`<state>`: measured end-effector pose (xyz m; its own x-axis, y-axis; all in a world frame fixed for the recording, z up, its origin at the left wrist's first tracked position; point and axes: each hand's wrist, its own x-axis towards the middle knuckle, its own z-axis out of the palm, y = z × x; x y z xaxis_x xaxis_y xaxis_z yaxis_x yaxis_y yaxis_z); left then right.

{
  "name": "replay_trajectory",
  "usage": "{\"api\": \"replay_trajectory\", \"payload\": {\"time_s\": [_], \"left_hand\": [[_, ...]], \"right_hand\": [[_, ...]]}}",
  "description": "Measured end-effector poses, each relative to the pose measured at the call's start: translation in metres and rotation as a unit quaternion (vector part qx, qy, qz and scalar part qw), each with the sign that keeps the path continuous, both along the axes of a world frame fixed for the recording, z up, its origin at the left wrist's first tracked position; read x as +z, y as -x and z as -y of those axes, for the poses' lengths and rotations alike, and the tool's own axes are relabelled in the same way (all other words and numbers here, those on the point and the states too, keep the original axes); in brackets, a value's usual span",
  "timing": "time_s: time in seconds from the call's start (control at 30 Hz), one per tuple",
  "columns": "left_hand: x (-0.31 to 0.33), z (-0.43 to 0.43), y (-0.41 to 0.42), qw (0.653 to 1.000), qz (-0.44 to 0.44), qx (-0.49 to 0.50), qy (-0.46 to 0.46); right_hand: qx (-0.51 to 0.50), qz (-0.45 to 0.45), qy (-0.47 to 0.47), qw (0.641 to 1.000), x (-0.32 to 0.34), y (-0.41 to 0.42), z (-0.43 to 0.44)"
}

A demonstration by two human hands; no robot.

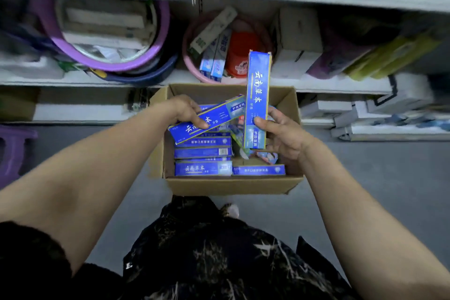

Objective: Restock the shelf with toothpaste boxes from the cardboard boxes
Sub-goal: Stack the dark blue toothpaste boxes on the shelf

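On floor before shelf (pixel 328 85): cardboard box (pixel 231 186), flaps open, held blue toothpaste boxes (pixel 203 153) laid flat in rows. Left grip (pixel 187 111) was curled round one slanted toothpaste box (pixel 219 114) just above the rows. Right grip (pixel 280 129) was clamped on one upright toothpaste box (pixel 258 90), its top end before the pink basin (pixel 188 63) on the shelf.

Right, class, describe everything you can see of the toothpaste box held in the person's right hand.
The toothpaste box is a long blue carton, seemingly card, with white characters and a paler lower end. It stands almost upright above the open cardboard box, its lower part gripped by the right hand, thumb across the front.
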<state>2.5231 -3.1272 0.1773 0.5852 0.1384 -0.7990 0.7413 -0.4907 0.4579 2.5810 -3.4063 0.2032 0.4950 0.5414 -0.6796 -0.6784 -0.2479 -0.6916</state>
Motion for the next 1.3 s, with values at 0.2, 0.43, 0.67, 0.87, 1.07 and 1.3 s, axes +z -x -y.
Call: {"api": "replay_trajectory", "payload": {"time_s": [0.2, 0.43, 0.67, 0.87, 1.07, 1.3], "left_hand": [[0.127, -0.008, -0.017, 0.987, 0.14, 0.015, -0.078], [0.244, -0.021, -0.006, 0.946, 0.264, 0.033, -0.187], [0.336, -0.05, 0.004, 0.894, 0.368, 0.045, -0.253], [0.428, -0.087, -0.002, 0.832, 0.472, 0.029, -0.291], [0.531, -0.127, -0.01, 0.776, 0.535, -0.002, -0.335], [0.59, -0.189, -0.056, 0.748, 0.555, -0.007, -0.363]], "right_hand": [[0.008, 0.12, -0.083, 0.989, 0.081, -0.008, -0.022], [-0.001, 0.266, -0.165, 0.95, 0.162, -0.012, -0.054], [-0.034, 0.355, -0.245, 0.902, 0.247, -0.011, -0.084], [-0.058, 0.402, -0.306, 0.861, 0.326, -0.021, -0.116], [-0.089, 0.452, -0.345, 0.818, 0.38, -0.037, -0.161], [-0.093, 0.477, -0.343, 0.804, 0.397, -0.054, -0.21]]}}
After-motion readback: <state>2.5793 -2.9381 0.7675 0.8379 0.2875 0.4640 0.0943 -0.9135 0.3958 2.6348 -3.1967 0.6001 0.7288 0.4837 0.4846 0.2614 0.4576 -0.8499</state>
